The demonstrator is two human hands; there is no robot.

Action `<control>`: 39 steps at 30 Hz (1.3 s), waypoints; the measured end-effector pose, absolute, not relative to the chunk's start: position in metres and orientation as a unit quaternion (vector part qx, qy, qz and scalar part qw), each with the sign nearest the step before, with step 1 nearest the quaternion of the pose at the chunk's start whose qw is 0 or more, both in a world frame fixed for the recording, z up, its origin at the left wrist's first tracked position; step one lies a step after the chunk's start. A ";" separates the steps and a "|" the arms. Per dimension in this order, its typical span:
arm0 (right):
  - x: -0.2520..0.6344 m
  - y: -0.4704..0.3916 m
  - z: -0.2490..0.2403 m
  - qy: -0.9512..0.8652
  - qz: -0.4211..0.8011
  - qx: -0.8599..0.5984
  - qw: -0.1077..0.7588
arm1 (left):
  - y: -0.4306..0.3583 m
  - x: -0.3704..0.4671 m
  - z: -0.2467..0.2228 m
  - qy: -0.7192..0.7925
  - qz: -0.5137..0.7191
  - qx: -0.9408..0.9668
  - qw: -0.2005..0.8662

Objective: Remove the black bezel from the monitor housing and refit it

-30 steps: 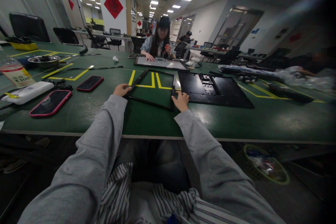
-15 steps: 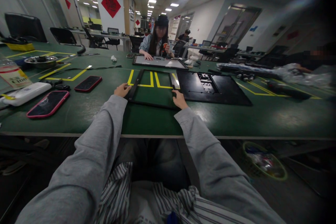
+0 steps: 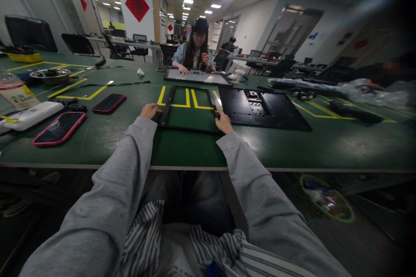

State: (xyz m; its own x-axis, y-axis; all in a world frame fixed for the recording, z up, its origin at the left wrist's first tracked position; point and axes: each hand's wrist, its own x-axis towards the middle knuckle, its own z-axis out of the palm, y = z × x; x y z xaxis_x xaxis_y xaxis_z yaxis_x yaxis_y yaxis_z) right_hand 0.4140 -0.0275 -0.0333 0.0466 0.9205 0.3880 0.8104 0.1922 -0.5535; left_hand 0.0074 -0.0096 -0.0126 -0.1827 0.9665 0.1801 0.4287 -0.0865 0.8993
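A thin black rectangular frame [image 3: 166, 110], like a monitor bezel, lies at or just above the green table in front of me, its middle open. My left hand [image 3: 150, 111] is closed at the frame's left side, fingers against the outer edge. On the opposite side, my right hand [image 3: 224, 123] grips the right edge with curled fingers. The far part of each grip is partly hidden. Just right of the frame lies a flat black panel [image 3: 286, 114] with a cut-out section showing metal parts.
Two phones [image 3: 60, 128] [image 3: 109, 103], a white power bank [image 3: 35, 116], a bottle [image 3: 16, 91] and a metal bowl [image 3: 50, 76] are on the left. Across the table [image 3: 113, 151], a person [image 3: 191, 54] rests a hand on another framed panel [image 3: 198, 76]. Plastic-wrapped parts [image 3: 302, 84] lie right.
The frame has shifted slightly, its right side a little to the right and its bars turned to show more of their face. Both hands stay at its sides.
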 end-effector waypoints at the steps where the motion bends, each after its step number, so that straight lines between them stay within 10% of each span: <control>1: 0.415 -0.027 -0.034 -0.684 0.076 -0.634 0.352 | -0.011 0.004 -0.010 0.624 0.449 0.579 0.271; 11: 0.416 -0.026 -0.039 -0.668 0.078 -0.652 0.350 | -0.054 0.035 0.009 0.690 0.361 0.614 0.125; 30: 0.416 -0.029 -0.035 -0.700 0.078 -0.625 0.338 | -0.051 0.029 0.002 0.668 0.300 0.646 0.216; 39: 0.417 -0.026 -0.039 -0.700 0.077 -0.615 0.356 | -0.075 0.052 0.028 0.727 0.027 0.685 0.044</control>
State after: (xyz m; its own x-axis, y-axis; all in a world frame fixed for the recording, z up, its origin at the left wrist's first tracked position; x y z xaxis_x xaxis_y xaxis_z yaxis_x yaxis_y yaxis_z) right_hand 0.4174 -0.0258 -0.0391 0.0095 0.9148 0.4037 0.8055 0.2322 -0.5452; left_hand 0.0516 -0.0747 0.0279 -0.0578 0.9980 -0.0267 0.9932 0.0602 0.0995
